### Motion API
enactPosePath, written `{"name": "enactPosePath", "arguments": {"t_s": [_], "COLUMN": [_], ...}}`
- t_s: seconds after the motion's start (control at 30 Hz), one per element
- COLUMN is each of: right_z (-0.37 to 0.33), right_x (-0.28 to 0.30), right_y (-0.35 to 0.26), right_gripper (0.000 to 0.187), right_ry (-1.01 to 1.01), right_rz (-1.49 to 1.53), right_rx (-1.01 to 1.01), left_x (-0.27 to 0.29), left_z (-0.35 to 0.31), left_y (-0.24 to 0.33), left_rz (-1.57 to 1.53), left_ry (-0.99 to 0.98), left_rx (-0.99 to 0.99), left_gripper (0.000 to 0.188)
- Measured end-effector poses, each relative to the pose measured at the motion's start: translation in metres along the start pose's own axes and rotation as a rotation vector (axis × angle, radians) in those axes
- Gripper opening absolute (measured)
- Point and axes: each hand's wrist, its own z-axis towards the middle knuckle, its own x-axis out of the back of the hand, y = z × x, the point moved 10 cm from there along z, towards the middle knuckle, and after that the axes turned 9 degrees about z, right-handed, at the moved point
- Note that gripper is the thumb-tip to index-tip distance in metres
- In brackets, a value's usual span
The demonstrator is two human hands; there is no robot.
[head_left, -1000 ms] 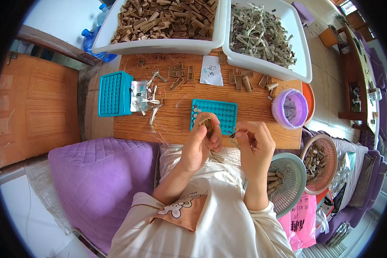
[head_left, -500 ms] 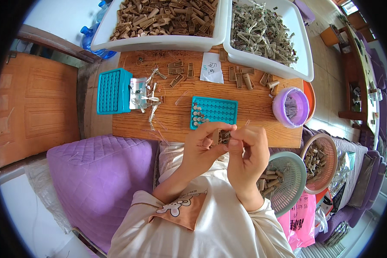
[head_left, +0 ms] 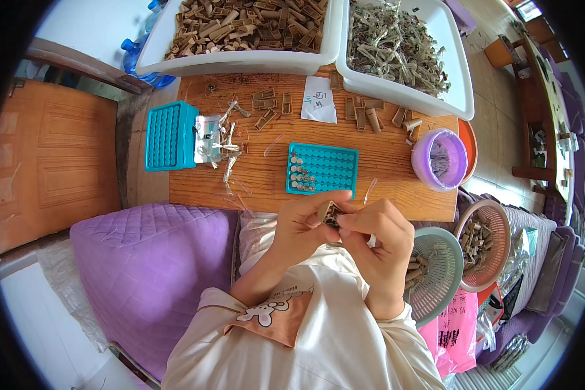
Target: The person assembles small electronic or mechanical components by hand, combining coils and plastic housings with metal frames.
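My left hand (head_left: 305, 227) holds a small brown plastic casing (head_left: 325, 209) between thumb and fingers, its open side facing my right hand. Dark bits, perhaps wiring, show inside it. My right hand (head_left: 378, 237) is closed in a pinch at the casing's opening; whatever its fingertips grip is hidden. Just beyond both hands lies a teal tray (head_left: 335, 166) with rows of round pockets. Several silvery button cells (head_left: 295, 170) sit in its left columns.
Brown casings (head_left: 264, 104) lie loose across the table. White bins of casings (head_left: 247, 29) and wired parts (head_left: 396, 49) stand at the back. A stacked teal tray (head_left: 166, 136) is left, a purple tub (head_left: 440, 160) right. Green (head_left: 443, 260) and pink (head_left: 494, 224) baskets flank my right arm.
The casing has tilted and shifted slightly left and down in my left hand. My right hand has moved a little down and right, uncovering a clear strip on the table.
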Motion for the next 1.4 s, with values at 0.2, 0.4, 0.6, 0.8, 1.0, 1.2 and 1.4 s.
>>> {"name": "enactPosePath", "arguments": {"t_s": [0.2, 0.4, 0.6, 0.8, 1.0, 1.2, 1.4], "right_z": [-0.007, -0.007, -0.009, -0.012, -0.013, -0.002, 0.011], "right_x": [-0.006, -0.003, -0.003, 0.006, 0.006, -0.004, -0.008], "right_y": [0.0, 0.004, 0.011, 0.042, 0.051, 0.078, 0.073], "right_gripper": [0.028, 0.025, 0.026, 0.03, 0.029, 0.036, 0.048], "right_ry": [0.009, 0.096, 0.06, 0.208, 0.193, 0.077, 0.004], "right_rz": [-0.196, -0.189, -0.202, 0.11, 0.122, 0.182, 0.17], "right_rx": [0.007, -0.002, 0.055, -0.091, -0.115, -0.319, -0.173], "left_x": [0.006, 0.001, 0.005, 0.01, 0.012, 0.02, 0.026], "left_z": [0.0, 0.004, 0.004, 0.006, 0.007, 0.011, 0.008], "left_y": [-0.005, 0.001, -0.002, 0.017, 0.015, -0.009, -0.013], "left_rz": [-0.12, -0.084, -0.022, 0.172, 0.177, -0.247, -0.102], "left_ry": [0.049, 0.057, 0.139, 0.239, 0.221, 0.311, 0.303], "left_rx": [0.053, 0.084, 0.101, -0.011, -0.035, 0.099, 0.045], "left_gripper": [0.047, 0.043, 0.04, 0.036, 0.035, 0.034, 0.03]}}
